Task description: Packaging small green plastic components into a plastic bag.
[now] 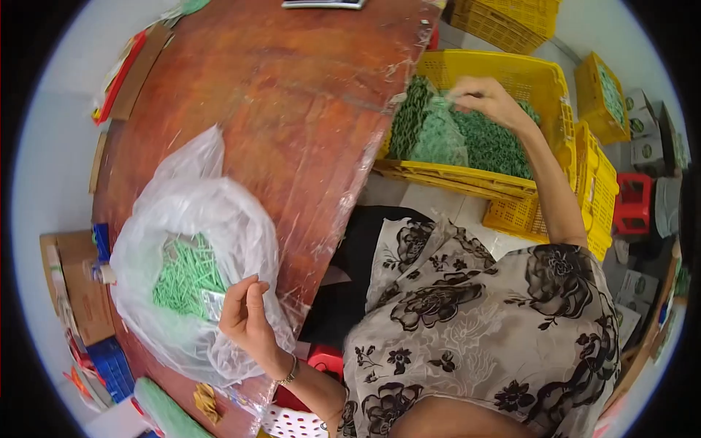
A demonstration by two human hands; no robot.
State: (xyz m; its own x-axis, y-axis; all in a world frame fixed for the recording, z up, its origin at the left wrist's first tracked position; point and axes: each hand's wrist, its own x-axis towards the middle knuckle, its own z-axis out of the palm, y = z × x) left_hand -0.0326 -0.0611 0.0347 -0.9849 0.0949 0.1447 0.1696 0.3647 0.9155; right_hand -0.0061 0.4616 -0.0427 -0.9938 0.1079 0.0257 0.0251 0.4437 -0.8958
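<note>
My left hand (249,320) is raised at the near side of a white translucent plastic bag (246,213), its thumb and fingertips together with nothing visible between them. Inside the bag's opening lie many thin light-green sticks (186,274). A small silvery packet (213,303) shows just behind the hand. Over a large yellow plastic crate (493,63) reaches my right hand (487,101), its fingers blurred. Close below those fingers is a light-green mesh piece (441,139); whether they grip it cannot be told. Dark-green netted material (493,142) fills the crate around it.
The worn reddish wooden table (285,109) has its edge beside the crate. More yellow crates (509,24) stand on the tiled floor, near a red plastic stool (632,202). Cardboard boxes (87,290), a blue basket (109,364) and a crumpled yellow-brown item (206,402) sit around the table's left side.
</note>
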